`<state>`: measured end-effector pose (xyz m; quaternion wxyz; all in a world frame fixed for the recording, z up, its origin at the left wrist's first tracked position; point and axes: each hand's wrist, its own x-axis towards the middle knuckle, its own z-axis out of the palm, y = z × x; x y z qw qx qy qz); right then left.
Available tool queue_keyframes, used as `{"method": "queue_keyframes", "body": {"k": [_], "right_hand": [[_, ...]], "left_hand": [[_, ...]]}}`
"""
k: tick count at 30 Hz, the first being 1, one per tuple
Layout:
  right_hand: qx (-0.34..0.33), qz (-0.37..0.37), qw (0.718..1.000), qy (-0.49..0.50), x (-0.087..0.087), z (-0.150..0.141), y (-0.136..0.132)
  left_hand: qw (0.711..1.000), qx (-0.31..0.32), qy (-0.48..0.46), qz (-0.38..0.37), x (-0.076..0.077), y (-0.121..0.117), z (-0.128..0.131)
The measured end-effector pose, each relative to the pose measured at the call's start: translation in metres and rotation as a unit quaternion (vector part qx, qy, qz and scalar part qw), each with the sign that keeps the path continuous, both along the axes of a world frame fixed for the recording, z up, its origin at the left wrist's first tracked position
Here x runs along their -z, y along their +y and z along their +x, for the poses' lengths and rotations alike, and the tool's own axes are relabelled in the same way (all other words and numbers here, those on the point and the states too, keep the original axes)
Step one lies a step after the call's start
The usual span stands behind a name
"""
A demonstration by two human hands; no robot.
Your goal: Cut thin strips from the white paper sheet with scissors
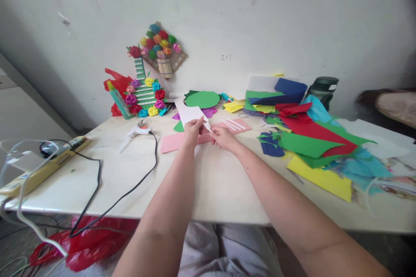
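Note:
A white sheet of paper [189,112] is held above the table, its far end slanting up and left. My left hand [194,128] grips its near part, thumb on top. With closed fingertips my right hand [223,136] pinches the near right corner, where a narrow white piece sticks out; whether it is folded or a separate strip I cannot tell. Under the hands lies a pink sheet [172,142], partly hidden by them. Several thin white strips [234,125] rest on pink paper to the right.
A glue gun [138,132] with a black cord lies left, near a power strip [48,164]. Paper-flower crafts [146,95] and a glue bottle [119,101] stand behind. Coloured paper scraps [312,143] and a dark bottle [322,88] fill the right. A green paper oval [202,99] lies at the back.

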<state>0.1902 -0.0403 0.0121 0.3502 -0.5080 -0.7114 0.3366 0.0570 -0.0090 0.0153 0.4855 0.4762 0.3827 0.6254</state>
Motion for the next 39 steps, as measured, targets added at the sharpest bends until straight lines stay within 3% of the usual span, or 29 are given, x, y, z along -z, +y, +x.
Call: {"method": "queue_keyframes", "body": {"k": [3,6,9,12,16,22,30,37,39], "right_hand": [[0.022,0.056,0.998,-0.029,0.002,-0.001,0.005],[0.025,0.045,0.998,0.025,0.004,-0.002,0.009],[0.003,-0.036,0.987,0.155,0.003,-0.005,0.007],[-0.030,-0.133,0.949,0.283,-0.002,-0.006,0.000],[-0.067,-0.204,0.908,0.360,-0.007,-0.002,-0.006],[-0.076,-0.236,0.896,0.370,-0.007,0.004,-0.005],[-0.061,-0.212,0.914,0.339,-0.004,0.001,-0.004],[-0.071,-0.266,0.882,0.382,-0.010,0.001,-0.005],[-0.071,-0.262,0.891,0.365,-0.009,0.001,-0.005]], "left_hand": [[1.000,0.009,-0.022,0.002,0.002,0.001,0.001],[0.999,0.014,-0.051,0.000,0.003,0.002,0.002],[0.997,0.015,-0.079,-0.003,0.003,0.001,0.004],[0.995,0.018,-0.100,0.000,0.002,0.000,0.006],[0.995,0.023,-0.096,0.005,0.005,0.002,0.006],[0.997,0.014,-0.072,0.018,0.009,0.007,0.002],[0.997,0.056,-0.044,0.000,0.007,0.003,0.005],[0.997,0.060,-0.051,0.014,0.006,0.003,0.007],[0.998,0.042,-0.037,0.010,0.007,0.004,0.007]]}}
